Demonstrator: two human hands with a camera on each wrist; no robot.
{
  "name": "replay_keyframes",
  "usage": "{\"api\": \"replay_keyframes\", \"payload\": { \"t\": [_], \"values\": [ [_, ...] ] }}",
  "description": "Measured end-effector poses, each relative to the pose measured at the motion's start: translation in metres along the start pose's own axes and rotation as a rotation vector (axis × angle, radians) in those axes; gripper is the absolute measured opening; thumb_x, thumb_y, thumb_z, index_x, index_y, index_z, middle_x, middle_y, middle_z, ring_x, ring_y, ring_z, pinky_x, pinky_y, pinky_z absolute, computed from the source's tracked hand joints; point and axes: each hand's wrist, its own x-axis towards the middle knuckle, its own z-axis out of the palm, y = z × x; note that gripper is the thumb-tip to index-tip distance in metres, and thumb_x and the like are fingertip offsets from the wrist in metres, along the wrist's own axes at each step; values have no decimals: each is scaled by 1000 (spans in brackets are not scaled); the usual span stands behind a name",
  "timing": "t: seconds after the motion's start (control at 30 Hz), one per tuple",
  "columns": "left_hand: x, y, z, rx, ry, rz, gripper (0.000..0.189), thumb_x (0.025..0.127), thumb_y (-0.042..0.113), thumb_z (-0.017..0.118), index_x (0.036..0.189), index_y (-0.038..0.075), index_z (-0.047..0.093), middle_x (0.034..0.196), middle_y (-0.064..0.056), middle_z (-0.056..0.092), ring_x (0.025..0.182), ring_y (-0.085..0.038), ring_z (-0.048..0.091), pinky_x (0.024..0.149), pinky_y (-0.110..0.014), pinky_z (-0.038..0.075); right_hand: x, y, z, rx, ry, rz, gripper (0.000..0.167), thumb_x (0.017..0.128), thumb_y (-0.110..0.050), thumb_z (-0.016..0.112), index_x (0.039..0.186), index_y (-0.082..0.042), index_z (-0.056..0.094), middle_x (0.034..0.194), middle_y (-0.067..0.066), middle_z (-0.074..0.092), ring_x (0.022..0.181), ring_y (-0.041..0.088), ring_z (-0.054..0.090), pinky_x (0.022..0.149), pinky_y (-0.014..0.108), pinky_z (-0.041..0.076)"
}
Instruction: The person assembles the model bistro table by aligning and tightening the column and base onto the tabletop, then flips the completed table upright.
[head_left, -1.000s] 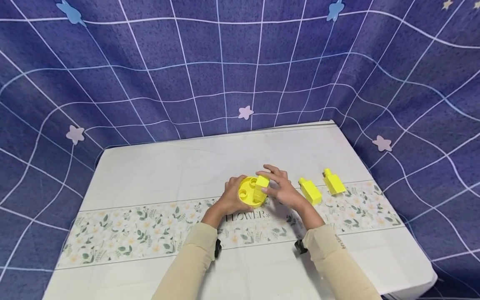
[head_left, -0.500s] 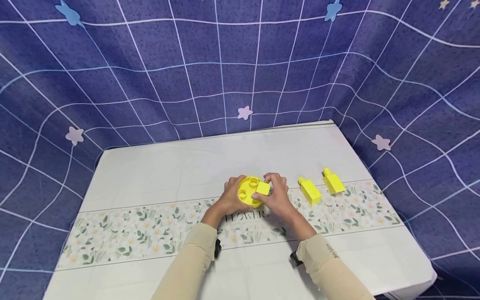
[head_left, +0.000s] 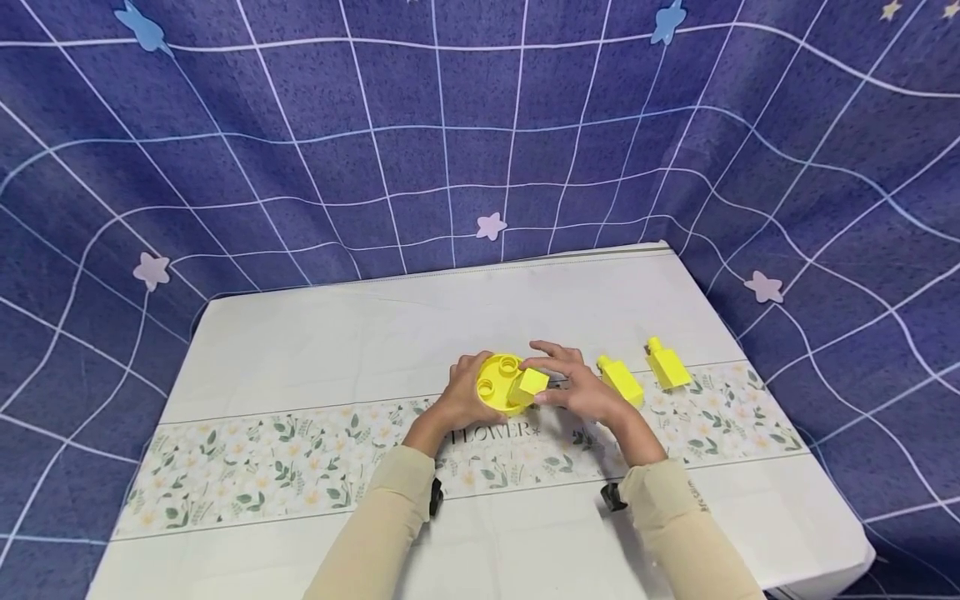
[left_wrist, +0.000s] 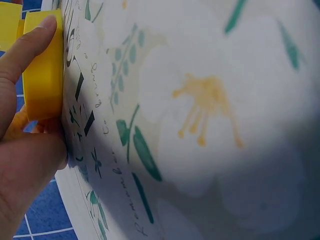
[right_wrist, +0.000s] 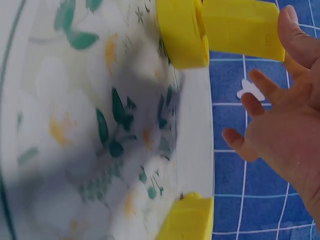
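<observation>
A round yellow base (head_left: 495,382) with raised ring sockets lies flat on the table. My left hand (head_left: 461,397) grips its left side, thumb along the near wall and fingers round the far side. A yellow rectangular block (head_left: 531,383) stands on the base's right side, leaning a little toward the right. My right hand (head_left: 583,390) pinches the block's top end between thumb and index finger; its other fingers are spread. The right wrist view shows the thumb (right_wrist: 292,22) on the block's end corner, while its lower end is hidden inside the base rim (right_wrist: 182,35).
Two more yellow blocks with round pegs, a nearer block (head_left: 621,383) and a farther block (head_left: 667,368), lie right of my right hand. A white cloth with a floral band covers the table (head_left: 337,342). A blue grid curtain (head_left: 405,167) hangs behind and at both sides.
The right hand's fingers closed round the block, then shifted right and spread more. The block has turned and now leans rightward. The left hand and base have stayed in place.
</observation>
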Motion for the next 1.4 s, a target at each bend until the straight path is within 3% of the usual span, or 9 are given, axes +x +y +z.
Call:
{"api": "replay_keyframes", "payload": {
  "t": [0.17,0.27,0.5,0.63,0.73,0.87,1.17,1.27,1.4],
  "values": [
    [0,0,0,1,1,3,113,53,25,94,149,23,33,132,-3,38,115,-20,31,99,-43,37,3,-2,26,-43,160,25,38,78,-24,80,104,-14,54,143,13,40,125,32,27,100,59,24],
    [0,1,0,-2,5,12,111,53,26,93,147,25,34,132,-3,38,115,-20,31,97,-43,38,4,-4,39,-61,204,34,45,78,-31,80,102,-14,47,142,14,39,121,30,28,98,55,21],
    [-1,1,-3,-13,8,27,110,53,24,93,146,27,35,132,-4,38,115,-21,32,97,-46,39,4,-9,28,-64,32,-49,58,87,-19,70,141,-18,49,156,7,21,133,33,17,102,63,14],
    [-2,2,-4,-21,3,20,111,53,22,93,147,24,35,132,-5,38,116,-22,32,99,-47,37,4,-11,13,-72,-86,-56,53,89,-18,65,140,-21,52,158,4,19,137,34,16,104,65,14],
    [-1,1,-3,-14,-5,20,111,53,22,93,147,23,34,132,-4,38,116,-21,31,99,-45,38,5,-10,11,-89,-106,-46,50,88,-20,68,136,-19,55,157,5,22,138,34,16,104,66,14],
    [0,-1,-2,-8,-7,25,113,52,25,94,147,23,34,132,-4,38,116,-21,31,98,-44,38,8,-8,21,-86,-22,-25,48,83,-23,75,128,-15,58,154,9,27,136,33,17,104,63,15],
    [-1,1,0,-10,-6,4,113,54,25,94,148,24,32,132,-3,38,115,-20,31,98,-42,38,20,-8,57,-108,321,42,43,81,-30,78,102,-8,47,141,16,34,125,31,27,98,52,17],
    [0,1,0,-3,-5,9,111,53,27,94,147,25,34,132,-3,38,114,-20,32,98,-41,39,22,-8,58,-107,322,48,45,82,-32,76,105,-7,47,141,16,32,124,31,27,98,52,16],
    [0,1,0,13,-5,5,110,52,28,94,145,29,35,131,-1,39,114,-18,32,96,-41,41,22,-7,48,-82,218,32,49,86,-31,71,126,-11,52,149,11,25,128,29,22,99,52,16]
  ]
}}
